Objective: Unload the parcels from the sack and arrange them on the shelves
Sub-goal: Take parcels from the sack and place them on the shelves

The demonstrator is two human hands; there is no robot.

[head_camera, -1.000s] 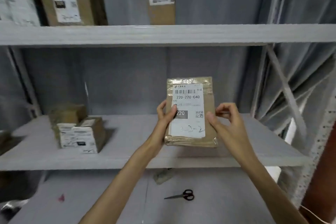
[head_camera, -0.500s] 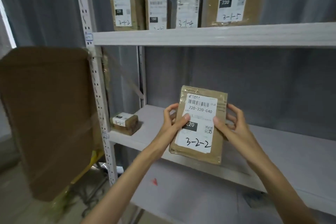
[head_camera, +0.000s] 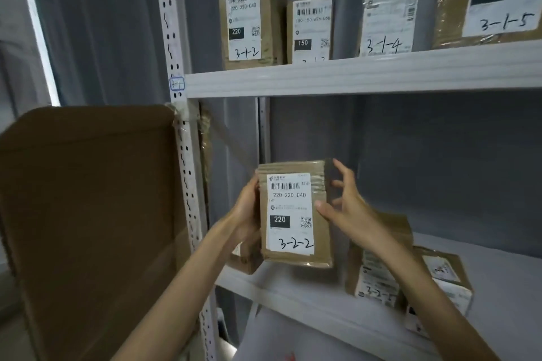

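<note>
The parcel (head_camera: 294,214) marked 3-2-2 stands upright between the two hands, its long axis vertical and its label facing the camera, just above the front part of the middle shelf (head_camera: 308,299). The left hand (head_camera: 245,214) wraps the left edge and grips it. The right hand (head_camera: 341,208) has its thumb on the label face and its fingers spread at the right edge; whether those fingers press the parcel or stand just off it I cannot tell, as they are blurred. The left hand is therefore the surer hold, and both sit about equally near.

The shelf board lies straight below and behind the parcel, so the coming move, as I judge it, is a short push forward and down to stand it there. A small parcel (head_camera: 243,258) sits on the shelf just to the left, partly hidden by the left wrist, and two more boxes (head_camera: 378,281) lie to the right, under the right forearm. The gap between these looks wide enough, but both neighbours are close and could be knocked.

A large brown cardboard sheet (head_camera: 88,228) stands at the left, outside the shelf post (head_camera: 181,155). Farther up, the upper shelf (head_camera: 352,73) carries a row of upright parcels (head_camera: 249,20) marked 3-1-2 through 3-1-5. The sack is not in view.
</note>
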